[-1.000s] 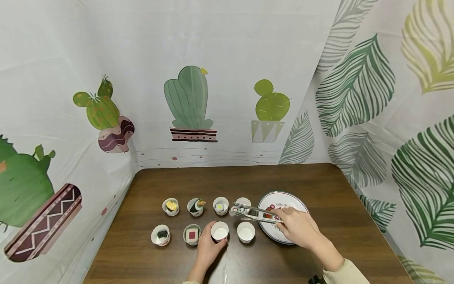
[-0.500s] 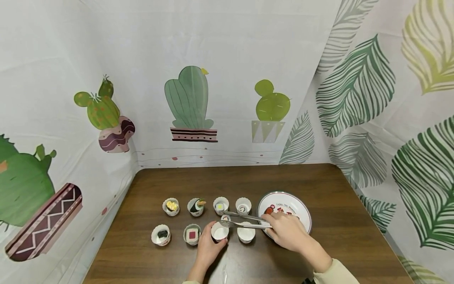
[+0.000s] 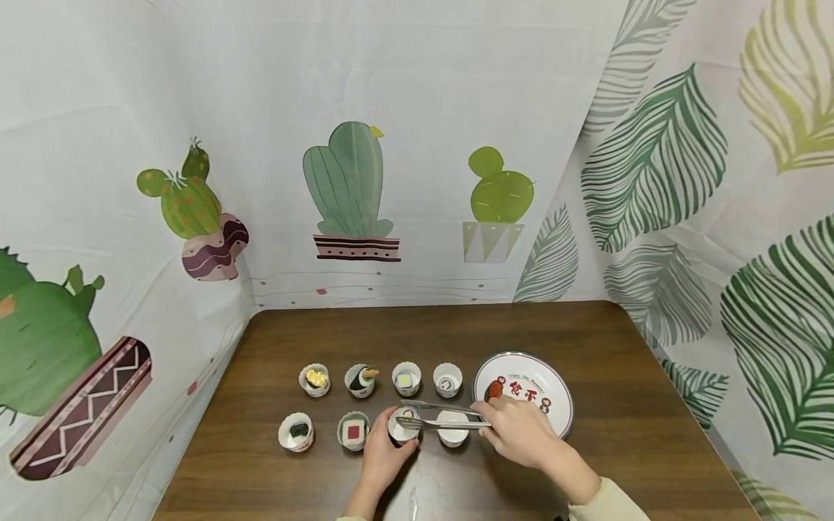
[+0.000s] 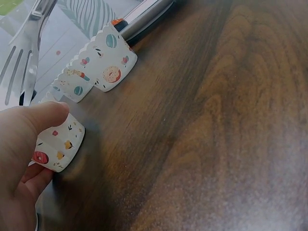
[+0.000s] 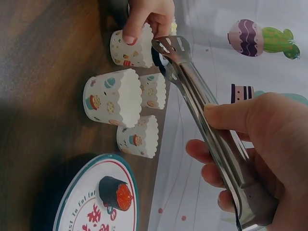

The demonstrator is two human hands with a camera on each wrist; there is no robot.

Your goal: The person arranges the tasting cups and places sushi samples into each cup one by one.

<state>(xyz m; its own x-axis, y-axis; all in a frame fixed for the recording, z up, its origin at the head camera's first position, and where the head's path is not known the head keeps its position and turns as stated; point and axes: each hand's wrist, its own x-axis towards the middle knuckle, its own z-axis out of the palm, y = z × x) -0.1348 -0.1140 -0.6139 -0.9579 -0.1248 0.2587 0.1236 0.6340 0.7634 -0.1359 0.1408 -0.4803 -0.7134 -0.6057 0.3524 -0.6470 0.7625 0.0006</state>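
My left hand (image 3: 384,446) grips a white patterned paper cup (image 4: 62,144) in the front row, thumb on its near side and fingers on the far side. My right hand (image 3: 521,430) holds metal tongs (image 5: 207,120), thumb along one arm and fingers along the other. Between the tongs' tips sits a small sushi roll (image 3: 409,412), over the mouth of the gripped cup; in the right wrist view only its dark side shows. To the right stands another cup (image 3: 452,434), partly covered by the tongs. Beyond, a round plate (image 3: 550,383) bears a red-topped sushi roll (image 5: 115,193).
Back-row cups hold a yellow-topped piece (image 3: 316,378), a dark-and-white piece (image 3: 360,378), a yellow-centred piece (image 3: 404,380) and a roll (image 3: 447,384). At the front left, cups hold a dark piece (image 3: 299,430) and a red-centred square (image 3: 353,431). Patterned cloth (image 3: 417,72) encloses the wooden table (image 3: 521,485).
My right hand has moved left and toward me, carrying the roll in the tongs from near the back-right cup to over the gripped cup. My left hand stays put.
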